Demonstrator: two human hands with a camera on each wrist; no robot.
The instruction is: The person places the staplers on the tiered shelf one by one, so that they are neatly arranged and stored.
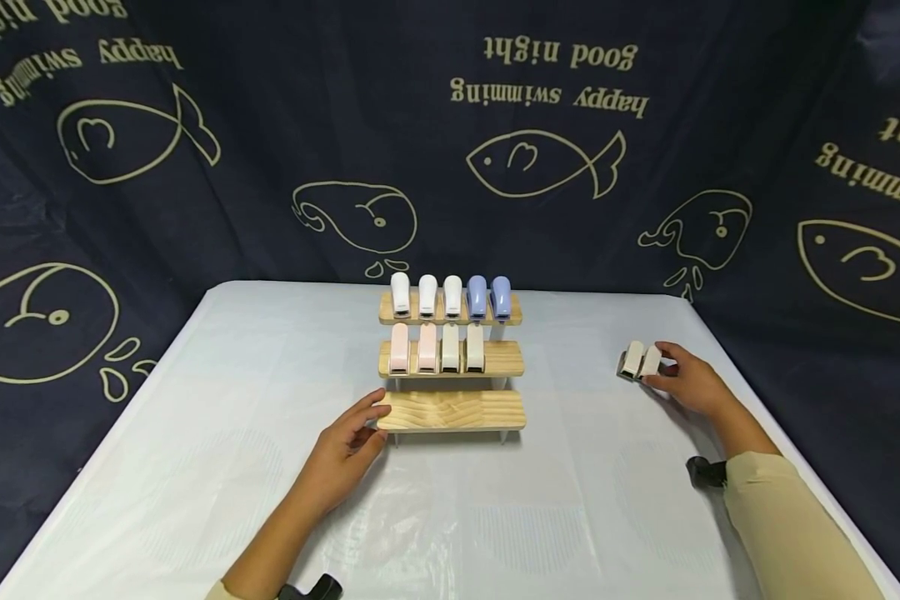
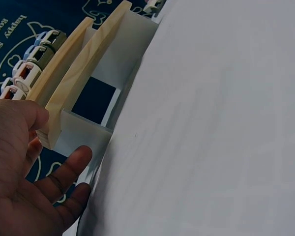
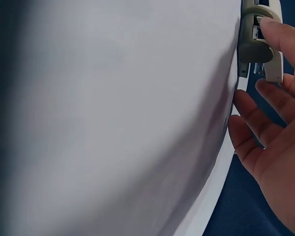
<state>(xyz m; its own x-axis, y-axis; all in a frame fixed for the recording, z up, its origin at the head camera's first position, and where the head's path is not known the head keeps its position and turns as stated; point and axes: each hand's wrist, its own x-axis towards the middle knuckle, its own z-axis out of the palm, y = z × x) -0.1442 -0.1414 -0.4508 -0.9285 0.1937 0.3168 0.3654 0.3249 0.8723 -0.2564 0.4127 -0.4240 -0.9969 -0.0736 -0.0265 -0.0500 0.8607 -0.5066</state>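
Note:
A three-tier wooden rack (image 1: 507,358) stands at the table's centre. Its top shelf carries three white staplers (image 1: 427,295) and two blue staplers (image 1: 489,297). On the middle shelf are two pink staplers (image 1: 412,348) and two beige ones (image 1: 463,347). The bottom shelf (image 1: 453,411) is bare. My left hand (image 1: 348,442) rests with straight fingers against that shelf's left end (image 2: 54,132). Two beige staplers (image 1: 640,361) lie on the table at the right. My right hand (image 1: 686,379) touches the nearer one (image 3: 258,44) with a fingertip, its other fingers spread.
A white cloth covers the table (image 1: 195,400). A dark blue curtain printed with fish and whales (image 1: 540,162) hangs behind and along both sides. The table's right edge (image 1: 727,358) runs close behind the loose staplers.

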